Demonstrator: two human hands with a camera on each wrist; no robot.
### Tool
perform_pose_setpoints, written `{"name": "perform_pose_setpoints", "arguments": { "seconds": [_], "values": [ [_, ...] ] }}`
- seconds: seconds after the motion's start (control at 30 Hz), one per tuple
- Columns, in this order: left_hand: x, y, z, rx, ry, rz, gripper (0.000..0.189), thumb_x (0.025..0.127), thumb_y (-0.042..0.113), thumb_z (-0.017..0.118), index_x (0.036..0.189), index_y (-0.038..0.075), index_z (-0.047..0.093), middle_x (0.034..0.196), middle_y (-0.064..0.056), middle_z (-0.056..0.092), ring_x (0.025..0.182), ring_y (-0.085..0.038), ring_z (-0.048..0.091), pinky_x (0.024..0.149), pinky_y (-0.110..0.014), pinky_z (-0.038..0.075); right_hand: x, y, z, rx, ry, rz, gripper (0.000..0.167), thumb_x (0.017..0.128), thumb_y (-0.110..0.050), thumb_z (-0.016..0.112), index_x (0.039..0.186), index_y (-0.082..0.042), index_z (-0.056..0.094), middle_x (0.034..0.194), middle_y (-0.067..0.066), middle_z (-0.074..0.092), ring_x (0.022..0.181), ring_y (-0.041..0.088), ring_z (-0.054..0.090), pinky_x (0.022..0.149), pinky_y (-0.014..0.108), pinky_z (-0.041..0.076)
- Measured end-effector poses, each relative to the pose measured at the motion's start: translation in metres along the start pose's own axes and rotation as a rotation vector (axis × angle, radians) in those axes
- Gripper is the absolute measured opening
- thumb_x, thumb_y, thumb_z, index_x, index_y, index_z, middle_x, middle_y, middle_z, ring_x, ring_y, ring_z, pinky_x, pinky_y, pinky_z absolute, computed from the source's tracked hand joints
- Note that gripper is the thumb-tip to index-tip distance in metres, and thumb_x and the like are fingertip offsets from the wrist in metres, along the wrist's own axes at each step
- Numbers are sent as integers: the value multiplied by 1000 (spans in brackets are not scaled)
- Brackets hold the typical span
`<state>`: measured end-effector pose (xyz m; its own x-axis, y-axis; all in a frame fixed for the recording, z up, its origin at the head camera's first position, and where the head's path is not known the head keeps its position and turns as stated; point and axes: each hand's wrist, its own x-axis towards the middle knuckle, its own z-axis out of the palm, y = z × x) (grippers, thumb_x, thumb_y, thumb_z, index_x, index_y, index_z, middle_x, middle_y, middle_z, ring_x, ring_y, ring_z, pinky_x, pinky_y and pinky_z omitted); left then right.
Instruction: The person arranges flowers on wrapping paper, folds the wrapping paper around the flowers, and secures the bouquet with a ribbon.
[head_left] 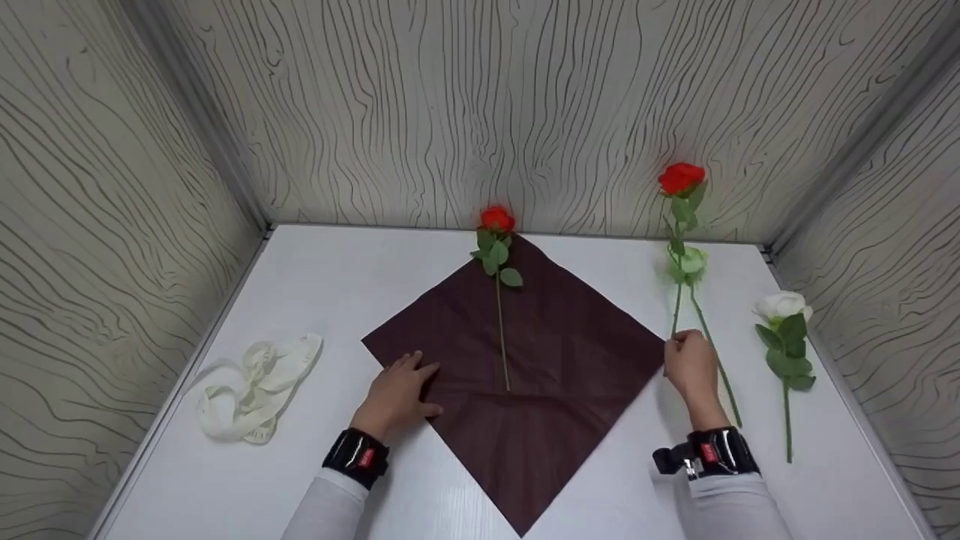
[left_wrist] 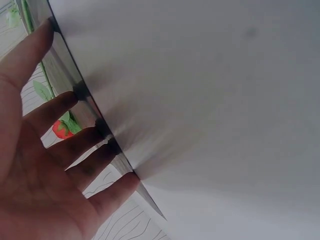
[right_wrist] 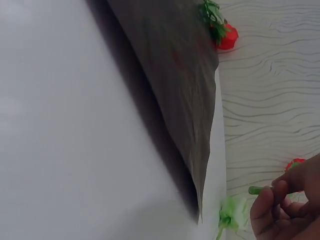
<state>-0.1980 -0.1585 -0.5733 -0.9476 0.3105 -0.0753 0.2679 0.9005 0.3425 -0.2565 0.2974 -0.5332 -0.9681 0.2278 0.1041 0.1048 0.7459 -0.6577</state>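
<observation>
Staged recording booth, not a florist's shop: white table (head_left: 300,285) boxed by 3 wood-grain panel walls (head_left: 465,105), metal corner strips, only craft materials laid out.

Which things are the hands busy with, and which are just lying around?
Busy with:
- dark wrapping sheet, pressed flat by the left hand
- red rose on the sheet
- second red rose, stem pinched by the right hand

Just lying around:
- green rose, on the table
- white rose, at the right edge
- cream ribbon, at the left
</observation>
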Motion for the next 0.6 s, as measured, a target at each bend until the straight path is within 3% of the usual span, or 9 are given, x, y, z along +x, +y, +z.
{"name": "perform_pose_setpoints", "arguments": {
  "seconds": [0.33,0.6],
  "values": [
    [0,-1,2,14,8,0,73,80,43,80,139,9,56,147,-26,41,136,-42,37,106,-53,35,-6,-42,41,102,-109,-45,26,98,-8,48,113,13,52,88,19,63,58,16,57,57,29,46],
    [1,0,1,2,6,2,74,80,43,80,139,7,55,147,-26,40,136,-43,36,107,-53,34,-13,-67,73,175,-139,-72,22,98,-6,51,113,10,53,86,16,63,55,13,57,53,27,46]
  ]
}}
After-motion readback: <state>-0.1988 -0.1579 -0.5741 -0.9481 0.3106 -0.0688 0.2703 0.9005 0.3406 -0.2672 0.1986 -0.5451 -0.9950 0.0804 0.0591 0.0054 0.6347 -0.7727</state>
